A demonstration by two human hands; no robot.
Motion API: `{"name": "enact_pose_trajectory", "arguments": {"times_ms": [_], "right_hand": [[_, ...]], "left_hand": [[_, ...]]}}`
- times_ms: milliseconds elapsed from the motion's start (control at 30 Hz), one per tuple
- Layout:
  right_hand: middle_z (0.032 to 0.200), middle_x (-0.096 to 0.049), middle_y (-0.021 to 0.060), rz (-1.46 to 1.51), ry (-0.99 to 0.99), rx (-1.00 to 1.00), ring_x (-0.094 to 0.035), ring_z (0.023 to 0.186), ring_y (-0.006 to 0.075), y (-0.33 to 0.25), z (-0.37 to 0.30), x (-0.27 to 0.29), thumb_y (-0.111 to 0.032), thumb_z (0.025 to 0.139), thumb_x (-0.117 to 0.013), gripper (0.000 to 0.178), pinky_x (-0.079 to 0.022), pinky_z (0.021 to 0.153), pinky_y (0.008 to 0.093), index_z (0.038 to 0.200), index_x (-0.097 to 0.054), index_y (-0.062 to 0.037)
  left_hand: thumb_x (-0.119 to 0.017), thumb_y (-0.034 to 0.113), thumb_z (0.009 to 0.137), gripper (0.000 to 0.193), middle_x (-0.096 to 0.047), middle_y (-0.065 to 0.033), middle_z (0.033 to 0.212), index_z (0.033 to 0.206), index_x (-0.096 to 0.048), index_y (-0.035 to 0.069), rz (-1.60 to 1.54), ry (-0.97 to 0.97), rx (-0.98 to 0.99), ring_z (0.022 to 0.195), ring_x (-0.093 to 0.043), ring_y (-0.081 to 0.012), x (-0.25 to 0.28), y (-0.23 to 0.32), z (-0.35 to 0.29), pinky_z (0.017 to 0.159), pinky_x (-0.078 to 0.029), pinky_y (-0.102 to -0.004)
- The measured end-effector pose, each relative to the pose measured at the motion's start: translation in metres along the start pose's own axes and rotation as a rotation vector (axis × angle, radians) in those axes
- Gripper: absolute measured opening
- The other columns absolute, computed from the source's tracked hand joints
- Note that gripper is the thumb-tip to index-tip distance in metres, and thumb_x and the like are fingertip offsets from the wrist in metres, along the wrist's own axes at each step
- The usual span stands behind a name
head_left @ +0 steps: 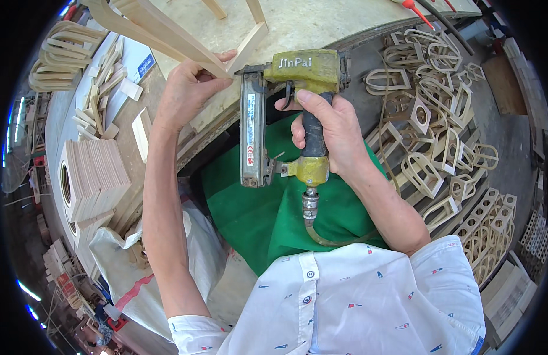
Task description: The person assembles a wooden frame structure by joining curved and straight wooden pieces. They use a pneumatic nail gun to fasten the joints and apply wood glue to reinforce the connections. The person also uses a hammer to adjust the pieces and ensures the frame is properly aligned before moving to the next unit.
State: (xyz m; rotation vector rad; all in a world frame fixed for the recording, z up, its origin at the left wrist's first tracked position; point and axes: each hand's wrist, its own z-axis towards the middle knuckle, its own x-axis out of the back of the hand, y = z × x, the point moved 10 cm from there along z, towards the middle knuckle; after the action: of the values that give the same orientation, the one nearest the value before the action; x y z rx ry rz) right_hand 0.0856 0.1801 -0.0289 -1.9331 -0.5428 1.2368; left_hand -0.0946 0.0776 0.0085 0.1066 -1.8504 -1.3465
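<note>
Lying between left fingers (217, 86): wooden frame (180, 39)

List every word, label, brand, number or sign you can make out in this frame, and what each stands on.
Yellow air tool in the right hand: large pale lettering on its upper body, readable but not copied here.
Tall white label on the tool's upright metal front: blue print and a red lower part; the fine print is too small to read.
Blue printed panel at upper left: too small to read.
</note>
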Motion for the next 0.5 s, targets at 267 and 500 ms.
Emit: {"name": "enact_pose_trajectory", "arguments": {"times_ms": [267, 500], "right_hand": [[0.096, -0.065, 0.0147, -0.044, 0.027, -0.027, -0.055, 0.054, 0.0113, 0.0044, -0.001, 0.005, -0.021, 0.095, -0.056, 0.029, -0.045, 0.046, 0.0251, 0.104, -0.058, 0.0063], [0.099, -0.065, 0.0155, -0.009, -0.01, -0.044, -0.054, 0.055, 0.011, -0.0001, 0.0035, 0.0022, -0.021, 0.095, -0.054, 0.03, -0.046, 0.047, 0.025, 0.11, -0.057, 0.0056]], "left_hand": [[-0.071, 0.001, 0.081, 0.019, -0.066, 0.0007, 0.121, 0.1, -0.067, 0.001, 0.011, 0.021, 0.025, 0.082, -0.055, -0.0039, -0.0023, -0.0007, -0.0021, 0.072, -0.046, -0.0209], [-0.07, 0.002, 0.079, 0.022, -0.067, 0.0024, 0.114, 0.101, -0.068, 0.003, -0.019, 0.044, 0.018, 0.069, -0.046, -0.0023, 0.0018, 0.0069, -0.0058, 0.063, -0.041, -0.0199]]}}
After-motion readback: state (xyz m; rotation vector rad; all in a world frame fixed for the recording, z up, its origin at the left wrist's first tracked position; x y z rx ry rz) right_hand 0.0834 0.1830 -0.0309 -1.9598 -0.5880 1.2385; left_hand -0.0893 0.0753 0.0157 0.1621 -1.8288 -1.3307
